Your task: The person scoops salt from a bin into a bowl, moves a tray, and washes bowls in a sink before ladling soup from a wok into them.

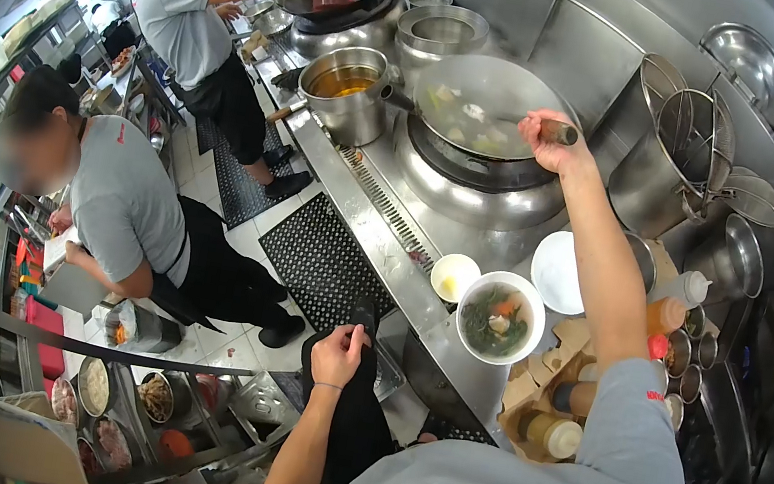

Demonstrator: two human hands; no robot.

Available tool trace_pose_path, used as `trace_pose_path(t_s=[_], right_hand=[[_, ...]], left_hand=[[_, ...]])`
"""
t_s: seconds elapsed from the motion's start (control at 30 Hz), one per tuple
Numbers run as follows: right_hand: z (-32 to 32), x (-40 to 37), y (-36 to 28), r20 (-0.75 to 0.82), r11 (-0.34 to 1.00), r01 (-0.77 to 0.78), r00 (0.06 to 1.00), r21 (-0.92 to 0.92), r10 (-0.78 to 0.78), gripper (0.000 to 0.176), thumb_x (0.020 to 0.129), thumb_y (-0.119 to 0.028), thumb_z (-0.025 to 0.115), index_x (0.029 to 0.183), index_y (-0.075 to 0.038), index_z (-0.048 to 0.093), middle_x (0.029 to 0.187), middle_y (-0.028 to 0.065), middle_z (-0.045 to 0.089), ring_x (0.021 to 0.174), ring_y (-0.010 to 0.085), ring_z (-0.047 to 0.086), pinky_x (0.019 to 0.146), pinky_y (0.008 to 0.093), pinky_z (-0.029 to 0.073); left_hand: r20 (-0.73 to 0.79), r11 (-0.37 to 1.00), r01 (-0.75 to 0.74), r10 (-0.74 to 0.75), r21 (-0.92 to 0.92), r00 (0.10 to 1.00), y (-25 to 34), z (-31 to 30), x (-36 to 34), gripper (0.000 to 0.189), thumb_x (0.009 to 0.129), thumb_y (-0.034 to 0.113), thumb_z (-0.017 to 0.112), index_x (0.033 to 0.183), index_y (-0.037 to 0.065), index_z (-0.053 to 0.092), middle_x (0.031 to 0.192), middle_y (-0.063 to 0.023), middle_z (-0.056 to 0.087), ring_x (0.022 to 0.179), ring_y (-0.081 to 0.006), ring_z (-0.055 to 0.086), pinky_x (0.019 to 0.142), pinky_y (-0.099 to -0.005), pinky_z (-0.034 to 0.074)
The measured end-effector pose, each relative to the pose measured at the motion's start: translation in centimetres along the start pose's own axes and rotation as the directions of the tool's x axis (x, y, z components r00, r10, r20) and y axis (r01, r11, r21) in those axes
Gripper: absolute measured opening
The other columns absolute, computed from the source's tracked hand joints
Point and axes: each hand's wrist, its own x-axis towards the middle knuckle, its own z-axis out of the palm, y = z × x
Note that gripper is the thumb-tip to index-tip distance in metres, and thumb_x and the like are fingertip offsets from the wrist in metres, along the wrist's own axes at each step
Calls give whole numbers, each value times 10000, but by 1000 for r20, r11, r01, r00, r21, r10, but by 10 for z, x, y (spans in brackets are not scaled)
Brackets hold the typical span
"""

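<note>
Clasping ladle handle (560, 131) above wok (493, 85), right hand (548, 146), left hand (336, 356) on apron (359, 432), grip unclear

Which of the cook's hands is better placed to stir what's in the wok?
The right hand, probably. It is closed on a handle right at the rim of the wok, with the arm stretched out. The left hand sits low at the waist against dark cloth, far from the wok.

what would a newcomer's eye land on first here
The right hand grips a handle over the big wok of food at top centre. Nearer, a white bowl of green soup sits on the steel counter, and a co-worker in grey stands at left.
</note>
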Motion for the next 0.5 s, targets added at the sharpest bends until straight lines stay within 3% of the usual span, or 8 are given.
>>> trace_pose_path(t_s=[0.1,0.23,0.37,0.5], right_hand=[[2,3,16,-55,990,99,993,-105,-105,136,806,31,579,819,40,444,779,105,514,603,158,568,522,239,563],[7,14,33,-124,803,154,954,-576,-271,114,829,-23,570,888,-3,474,746,90,543,578,161,576,496,262,534],[5,23,43,-110,661,104,955,-743,-274,147,834,-38,564,937,21,478,752,115,554,591,186,591,484,314,528],[26,20,55,-180,720,106,934,-686,-309,142,824,-18,576,917,8,472,754,112,556,590,183,588,486,298,530]], left_hand=[[1,1000,0,0,8,1000,-2,1,-2,253,880,301,650,841,58,709,590,-105,643,514,-243,638,509,-341,487],[-19,1000,-10,10,19,1000,-7,3,-7,254,875,274,670,846,23,701,586,-119,635,504,-195,631,501,-309,481],[-14,1000,2,-2,8,1000,-8,3,-11,260,879,265,671,849,8,699,595,-123,642,512,-175,638,508,-291,485],[-4,1000,6,-6,-15,1000,-6,3,-10,271,880,275,668,853,8,699,595,-121,643,514,-181,639,514,-294,489]])
